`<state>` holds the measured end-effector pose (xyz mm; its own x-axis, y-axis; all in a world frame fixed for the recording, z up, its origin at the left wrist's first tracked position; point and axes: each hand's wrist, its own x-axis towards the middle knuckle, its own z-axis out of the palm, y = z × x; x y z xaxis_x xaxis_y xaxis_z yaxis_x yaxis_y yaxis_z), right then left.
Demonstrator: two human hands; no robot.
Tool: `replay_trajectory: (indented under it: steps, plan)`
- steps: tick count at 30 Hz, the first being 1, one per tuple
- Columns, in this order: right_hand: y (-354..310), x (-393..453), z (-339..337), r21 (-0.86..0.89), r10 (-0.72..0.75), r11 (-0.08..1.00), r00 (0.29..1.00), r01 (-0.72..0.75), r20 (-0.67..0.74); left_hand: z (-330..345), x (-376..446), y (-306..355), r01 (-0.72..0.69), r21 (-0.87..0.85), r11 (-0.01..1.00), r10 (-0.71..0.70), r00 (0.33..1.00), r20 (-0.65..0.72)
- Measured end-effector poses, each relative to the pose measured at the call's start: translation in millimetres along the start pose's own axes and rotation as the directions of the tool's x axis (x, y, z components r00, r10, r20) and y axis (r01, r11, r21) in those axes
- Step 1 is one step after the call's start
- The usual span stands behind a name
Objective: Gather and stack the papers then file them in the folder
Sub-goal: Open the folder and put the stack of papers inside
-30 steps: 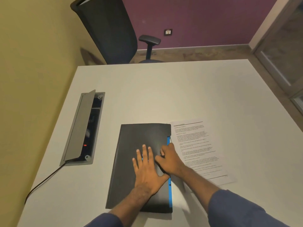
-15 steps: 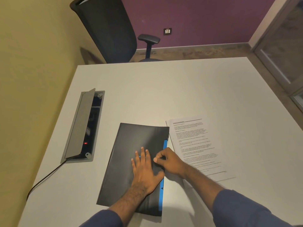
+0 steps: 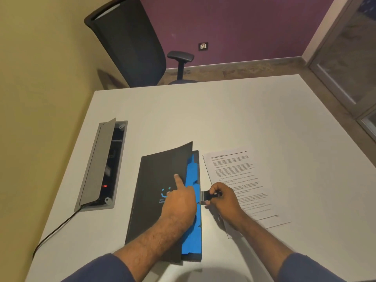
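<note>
A black folder [image 3: 156,180] lies on the white table [image 3: 223,110] in front of me. Its front cover is lifted a little along the right edge, and blue tabbed dividers [image 3: 191,174] show underneath. My left hand [image 3: 180,202] sits on the cover at that edge, index finger stretched out and the other fingers curled around the edge. My right hand [image 3: 223,198] pinches the folder's small grey closure strap [image 3: 204,198] just off the right edge. A stack of printed papers [image 3: 234,169] lies flat right of the folder, partly under my right wrist.
A grey cable box [image 3: 101,163] with its lid raised is set into the table on the left, and a black cable [image 3: 55,231] runs from it towards the near edge. A dark office chair [image 3: 130,43] stands beyond the far edge.
The folder was shut flat under my left palm. Now its cover is raised, the blue dividers show, my right hand has pulled the strap out to the right, and my left fingers have curled.
</note>
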<state>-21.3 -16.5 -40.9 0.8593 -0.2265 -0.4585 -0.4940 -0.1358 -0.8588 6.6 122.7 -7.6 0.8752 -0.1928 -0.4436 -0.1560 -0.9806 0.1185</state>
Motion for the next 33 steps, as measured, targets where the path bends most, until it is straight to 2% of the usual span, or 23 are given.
replay_trajectory:
  steps: [2, 4, 8, 10, 12, 14, 16, 18, 20, 21, 23, 28, 33]
  plan:
    - [0, -2, -7, 0.035, 0.035, 0.999, 0.999, -0.036, 0.002, -8, 4, -4, 0.047, 0.037, 0.998, -0.046, 0.999, -0.023]
    - [-3, -5, -13, 0.057, 0.062, 0.996, 0.998, -0.062, 0.012, -12, 7, -11, 0.082, 0.004, 0.997, -0.082, 0.994, -0.069]
    - [-5, -9, -30, 0.25, 0.093, 0.961, 0.99, -0.118, 0.11, -14, 7, -15, 0.017, -0.001, 1.0, -0.017, 0.997, -0.079]
    - [-2, -5, -46, 0.275, 0.098, 0.955, 0.994, -0.11, 0.057, -11, 6, -16, -0.007, 0.005, 1.0, 0.007, 0.998, -0.066]
    - [7, 4, -65, 0.273, 0.111, 0.958, 0.991, -0.088, -0.07, -9, 6, -15, -0.015, 0.003, 1.0, 0.016, 0.998, -0.057]
    - [22, 16, -87, 0.17, 0.094, 0.984, 0.962, -0.051, -0.258, -8, 6, -14, -0.025, -0.012, 1.0, 0.024, 0.998, -0.052]
    - [42, 35, -110, -0.156, 0.021, 0.983, 0.909, -0.094, -0.416, -9, 7, -14, -0.045, -0.034, 0.998, 0.044, 0.998, -0.056]
    - [58, 49, -129, -0.423, 0.066, 0.861, 0.886, -0.283, -0.46, -9, 8, -13, -0.067, -0.054, 0.996, 0.064, 0.996, -0.062]
    - [64, 57, -137, -0.542, 0.158, 0.709, 0.851, -0.45, -0.501, -9, 10, -12, -0.073, -0.068, 0.995, 0.068, 0.996, -0.064]
    - [65, 58, -138, -0.58, 0.176, 0.655, 0.844, -0.485, -0.508, -9, 11, -11, -0.072, -0.083, 0.994, 0.067, 0.996, -0.064]
    - [64, 62, -135, -0.59, 0.202, 0.633, 0.842, -0.502, -0.5, -8, 12, -8, -0.072, -0.117, 0.991, 0.064, 0.996, -0.064]
    - [60, 68, -128, -0.45, 0.321, 0.713, 0.821, -0.538, -0.472, -3, 15, 0, -0.058, -0.161, 0.985, 0.051, 0.998, -0.046]
    - [62, 64, -131, -0.489, 0.289, 0.754, 0.891, -0.438, -0.351, -5, 18, 4, -0.057, -0.178, 0.982, 0.051, 0.998, -0.038]
